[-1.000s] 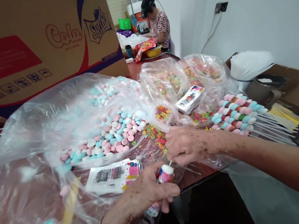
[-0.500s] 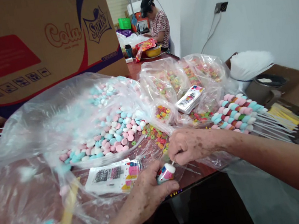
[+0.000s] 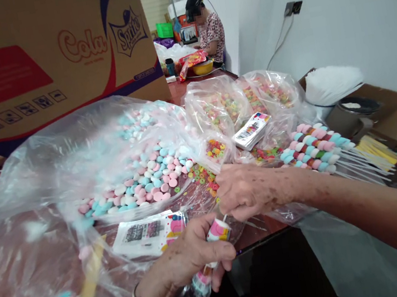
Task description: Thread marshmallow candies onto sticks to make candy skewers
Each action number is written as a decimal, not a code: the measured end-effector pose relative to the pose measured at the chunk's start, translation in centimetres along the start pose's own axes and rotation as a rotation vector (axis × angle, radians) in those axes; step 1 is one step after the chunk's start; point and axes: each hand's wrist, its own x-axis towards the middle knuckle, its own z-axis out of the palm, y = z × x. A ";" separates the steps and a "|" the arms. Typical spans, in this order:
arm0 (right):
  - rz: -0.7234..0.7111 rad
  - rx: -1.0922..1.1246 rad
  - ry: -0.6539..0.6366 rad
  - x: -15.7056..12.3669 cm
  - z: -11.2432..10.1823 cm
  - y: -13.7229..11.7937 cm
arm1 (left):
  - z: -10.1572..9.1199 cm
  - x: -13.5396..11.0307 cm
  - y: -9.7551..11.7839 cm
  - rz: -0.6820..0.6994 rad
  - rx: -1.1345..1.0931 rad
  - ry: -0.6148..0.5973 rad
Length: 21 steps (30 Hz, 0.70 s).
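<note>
My left hand (image 3: 195, 253) is closed around a marshmallow skewer (image 3: 218, 230) in a clear, colour-printed bag. Its pink and blue lower part and the bag's clear end show below my fingers. Above it, my right hand (image 3: 245, 189) is closed in a pinch at the white stick (image 3: 225, 217) coming out of the top. A stack of printed bags (image 3: 148, 235) lies just left of my left hand. Beyond both hands are loose pink, blue and white marshmallows (image 3: 150, 177) in a big clear plastic bag, with ring-shaped gummies (image 3: 204, 180) beside them.
Finished-looking marshmallow skewers (image 3: 313, 149) lie piled at the right, sticks toward me. Behind are bags of gummies (image 3: 229, 103) and a second stack of printed bags (image 3: 252, 131). A large cardboard box (image 3: 53, 51) blocks the back left. A co-worker (image 3: 212, 34) sits at the far end.
My left hand has turned and tilted the skewer, so its printed side and its lower end now show. My right hand has shifted slightly left and up, still at the stick.
</note>
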 end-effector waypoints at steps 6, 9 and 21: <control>0.013 0.080 -0.007 -0.2 1.4 0.1 | 0.8 0.7 0.0 0.049 0.010 0.084; 0.195 0.125 0.104 -0.7 0.6 0.1 | 1.1 0.5 0.5 0.145 -0.067 0.165; 0.567 0.447 0.233 0.4 2.2 -2.9 | 2.0 1.2 -0.6 0.237 -0.112 0.430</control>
